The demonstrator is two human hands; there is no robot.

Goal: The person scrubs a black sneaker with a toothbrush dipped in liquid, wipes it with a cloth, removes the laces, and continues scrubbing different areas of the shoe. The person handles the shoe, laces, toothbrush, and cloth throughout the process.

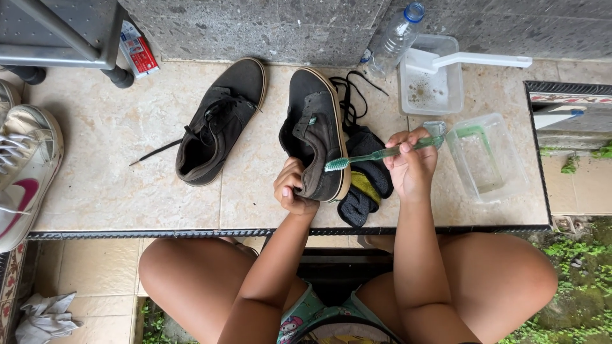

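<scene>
Head view, tiled surface (115, 146):

Item 1: left hand (292, 190), grip closed round the heel end of a dark shoe (315, 137); shoe stands on edge at centre, long axis running 12 to 6 o'clock, pale sole rim facing 3 o'clock.

Item 2: right hand (411, 164), grip pinching a green toothbrush (382, 153); handle lies roughly 3 to 9 o'clock, bristle head at the 9 o'clock end touching the sole rim; right hand is the nearer to the brush head.

Item 3: second dark shoe (220, 121), at 10 o'clock of the held one, apart, lace trailing.

Item 4: dark cloth bundle (364, 185), possibly socks, under the brush.

Item 5: clear tubs (488, 156), plastic bottle (395, 38), at 1 to 3 o'clock; white sneakers (22, 172) at far 9 o'clock.
</scene>
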